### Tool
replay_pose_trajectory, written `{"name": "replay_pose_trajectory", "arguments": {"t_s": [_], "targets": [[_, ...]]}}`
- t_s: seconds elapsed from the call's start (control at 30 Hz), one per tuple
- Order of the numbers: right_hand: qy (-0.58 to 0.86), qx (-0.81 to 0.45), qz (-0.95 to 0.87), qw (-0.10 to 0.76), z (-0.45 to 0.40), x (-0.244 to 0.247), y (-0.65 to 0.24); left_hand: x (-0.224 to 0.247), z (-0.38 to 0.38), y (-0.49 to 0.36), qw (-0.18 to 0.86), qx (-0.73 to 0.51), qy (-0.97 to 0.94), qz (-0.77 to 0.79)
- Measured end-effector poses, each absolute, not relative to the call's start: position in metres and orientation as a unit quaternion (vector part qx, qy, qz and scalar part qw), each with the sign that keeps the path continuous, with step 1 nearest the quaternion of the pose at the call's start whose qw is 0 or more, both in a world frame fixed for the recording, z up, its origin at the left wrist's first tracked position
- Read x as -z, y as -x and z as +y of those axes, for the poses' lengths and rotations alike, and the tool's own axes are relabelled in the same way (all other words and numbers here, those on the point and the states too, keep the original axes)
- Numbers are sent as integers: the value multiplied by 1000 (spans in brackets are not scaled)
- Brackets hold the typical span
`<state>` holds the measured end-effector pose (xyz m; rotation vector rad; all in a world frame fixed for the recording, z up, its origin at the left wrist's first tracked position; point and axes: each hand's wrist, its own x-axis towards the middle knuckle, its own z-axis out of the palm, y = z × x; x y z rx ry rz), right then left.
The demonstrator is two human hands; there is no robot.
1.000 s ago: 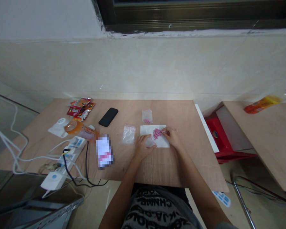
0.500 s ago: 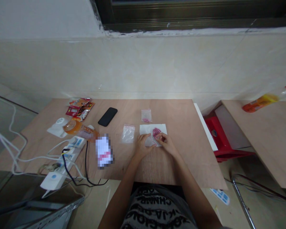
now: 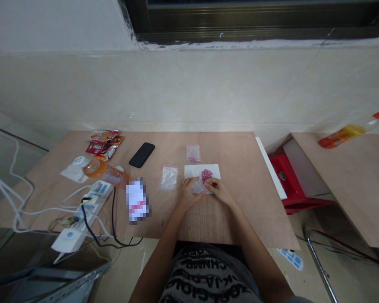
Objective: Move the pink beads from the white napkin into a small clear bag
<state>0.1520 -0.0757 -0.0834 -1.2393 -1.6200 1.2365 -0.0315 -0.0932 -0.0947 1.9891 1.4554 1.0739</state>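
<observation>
A pile of pink beads (image 3: 206, 174) lies on a white sheet of paper (image 3: 192, 170). My left hand (image 3: 187, 195) rests over the sheet's left part, fingers and thumb spread around a clear plastic bag (image 3: 197, 187). At the near side of the beads is my right hand (image 3: 217, 188), its fingertips pinched together near the bag; what they hold, if anything, is too small to name. Behind the sheet lies a small zip bag (image 3: 193, 153) with pink beads inside. Another clear zip bag (image 3: 169, 177) lies left of the sheet.
Left on the table (image 3: 240, 151) are a black phone (image 3: 142, 155), a blurred-out lit device (image 3: 137, 201), an orange bottle (image 3: 104, 170), snack packets (image 3: 105, 144) and a power strip (image 3: 93, 204) with cables. Another bottle (image 3: 350, 132) lies on the right table.
My right hand has shifted slightly left, its fingers lower and more drawn in beside the bead pile. My left hand stays nearly as it was. The view has moved very slightly.
</observation>
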Motion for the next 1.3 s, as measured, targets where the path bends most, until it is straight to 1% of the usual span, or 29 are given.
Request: {"name": "replay_pose_trajectory", "arguments": {"t_s": [0.23,0.53,1.07,1.3], "targets": [[542,-413,-620,390,-63,87,-170,91,-93,32,226,-364,-724,541],[594,-263,-675,349,-48,93,-186,90,-93,31,228,-371,-722,538],[613,-223,-701,288,-38,100,-181,90,-93,31,230,-376,-717,540],[617,-222,-694,298,-39,96,-181,91,-93,31,228,-377,-719,538]]}}
